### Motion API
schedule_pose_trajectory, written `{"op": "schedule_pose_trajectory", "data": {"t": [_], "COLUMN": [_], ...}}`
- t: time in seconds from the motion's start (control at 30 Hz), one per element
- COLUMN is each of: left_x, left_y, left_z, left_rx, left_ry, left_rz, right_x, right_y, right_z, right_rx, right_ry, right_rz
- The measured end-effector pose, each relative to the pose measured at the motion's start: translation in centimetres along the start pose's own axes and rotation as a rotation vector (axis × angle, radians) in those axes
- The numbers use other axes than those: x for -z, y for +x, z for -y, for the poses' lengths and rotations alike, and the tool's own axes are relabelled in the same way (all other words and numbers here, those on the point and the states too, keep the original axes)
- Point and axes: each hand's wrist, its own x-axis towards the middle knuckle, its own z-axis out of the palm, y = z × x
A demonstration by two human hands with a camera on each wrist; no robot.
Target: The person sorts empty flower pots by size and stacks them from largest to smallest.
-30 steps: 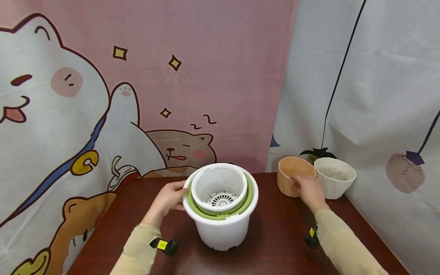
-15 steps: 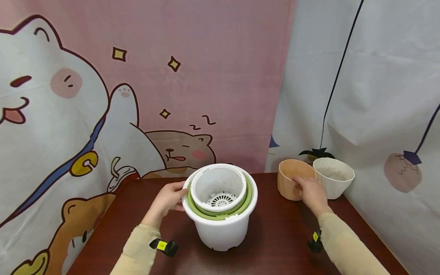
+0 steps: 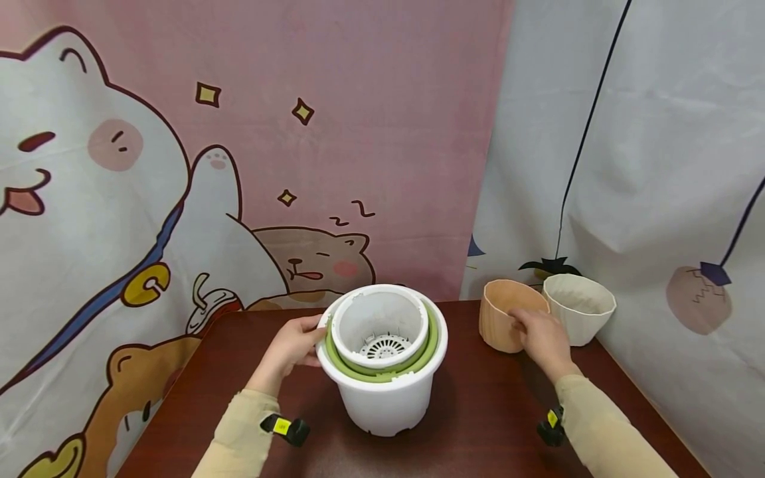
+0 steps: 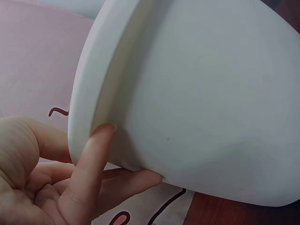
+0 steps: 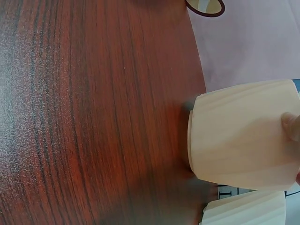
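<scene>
In the head view, a large white flower pot (image 3: 385,405) stands upright mid-table, with a green pot (image 3: 431,352) and a smaller white pot (image 3: 382,315) with a slotted bottom nested inside it. My left hand (image 3: 293,345) grips the large pot's rim at its left side; the left wrist view has fingertips (image 4: 104,133) against the outer wall under the rim. My right hand (image 3: 544,338) pinches the near right side of a ribbed orange flower pot (image 3: 497,325). One fingertip (image 5: 289,123) touches its outside in the right wrist view; other fingers are mostly hidden.
A ribbed cream pot (image 3: 580,318) stands right beside the orange one, at the table's back right. The dark red wooden table (image 3: 472,411) backs onto a pink cartoon curtain (image 3: 382,146), and a pale cloth (image 3: 675,199) hangs along its right.
My right hand and the orange pot have come slightly nearer to me. The left hand and the nested pots have stayed where they were.
</scene>
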Motion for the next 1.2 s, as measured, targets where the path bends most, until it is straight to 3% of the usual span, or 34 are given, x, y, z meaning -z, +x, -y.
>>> {"op": "schedule_pose_trajectory", "data": {"t": [0.3, 0.57, 0.87, 1.2], "left_x": [-0.1, 0.0, 0.1, 0.1], "left_y": [0.0, -0.1, -0.2, 0.0], "left_z": [0.0, -0.2, -0.3, -0.3], "left_rx": [-0.002, -0.003, -0.012, 0.007], "left_ry": [0.001, -0.003, -0.003, -0.01], "left_rz": [0.0, 0.004, 0.017, 0.007], "right_x": [0.5, 1.0, 2.5, 4.5], "right_y": [-0.4, -0.2, 0.7, 1.8], "right_z": [0.5, 1.1, 2.9, 4.9], "right_rx": [-0.011, 0.021, 0.109, 0.139], "right_ry": [0.029, 0.066, 0.097, 0.15], "right_rz": [0.004, -0.063, -0.191, -0.219]}}
